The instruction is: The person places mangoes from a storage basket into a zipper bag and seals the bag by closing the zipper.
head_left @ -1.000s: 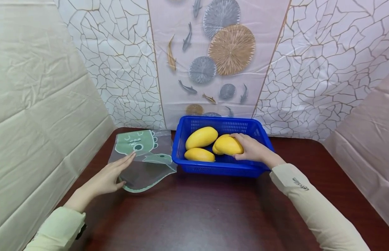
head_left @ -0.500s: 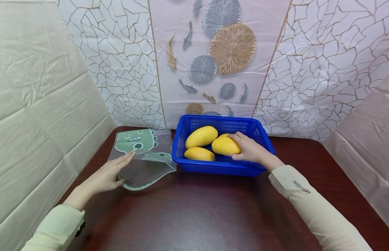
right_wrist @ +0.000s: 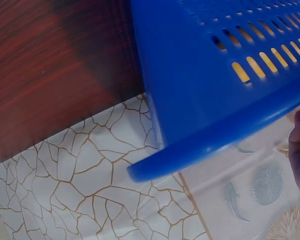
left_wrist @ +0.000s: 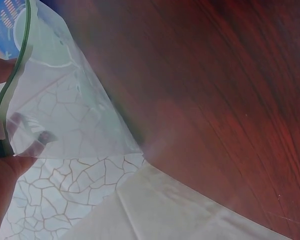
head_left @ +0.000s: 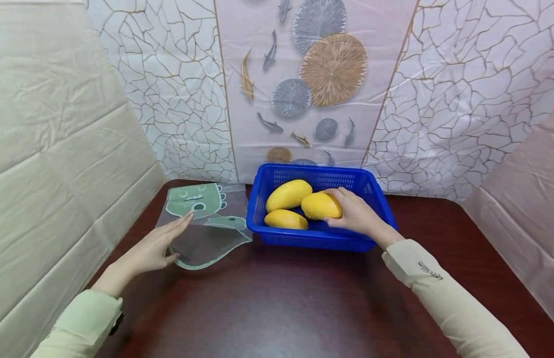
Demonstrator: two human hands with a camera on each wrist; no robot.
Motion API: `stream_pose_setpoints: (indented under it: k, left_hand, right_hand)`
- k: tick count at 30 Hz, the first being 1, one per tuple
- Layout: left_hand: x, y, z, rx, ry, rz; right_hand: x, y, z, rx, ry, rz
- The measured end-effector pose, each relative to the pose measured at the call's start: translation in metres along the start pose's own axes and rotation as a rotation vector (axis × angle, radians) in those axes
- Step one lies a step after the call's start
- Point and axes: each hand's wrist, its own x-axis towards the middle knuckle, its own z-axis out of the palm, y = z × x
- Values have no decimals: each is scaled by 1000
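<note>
In the head view, my right hand grips a yellow mango inside the blue basket. The thumb is at its near side and the fingers lie over its right end. To the left lie a longer mango and a lower mango. My left hand has its fingers straight and thumb apart, at the left edge of a clear plastic bag with a green cartoon print. The left wrist view shows the bag's green edge strip crossing the hand, and part of the hand behind the film.
The basket stands at the back of the dark red wooden table, right beside the bag. Behind it hangs a patterned backdrop. Pale cloth walls flank both sides.
My right hand has shifted slightly left within the basket with the mango, which has turned a little. The left hand stays at the bag's edge. The head view has shifted slightly.
</note>
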Motion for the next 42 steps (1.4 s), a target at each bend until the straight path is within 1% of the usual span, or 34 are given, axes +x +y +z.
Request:
stream_pose_setpoints:
  k: [6, 13, 17, 23, 28, 32, 38, 42]
  left_hand:
    - [1, 0, -1, -9, -7, -10]
    - [4, 1, -1, -14, -5, -5]
    - [5, 0, -2, -16, -8, -7]
    - [8, 2, -5, -38, -30, -39]
    - [9, 4, -7, -61, -51, -67]
    - [9, 4, -6, -76, -47, -77]
    - [7, 1, -3, -88, -29, -67]
    - [6, 1, -3, -91, -19, -62]
  right_hand:
    - [1, -5, 1, -3, 24, 13]
    - [1, -12, 4, -12, 60, 9]
    - [2, -20, 5, -2, 62, 14]
    - [4, -33, 8, 62, 65, 55]
    - [4, -43, 12, 76, 83, 38]
    - [4, -50, 17, 69, 91, 13]
    - [2, -58, 23, 54, 89, 20]
    - [1, -63, 24, 66, 94, 25]
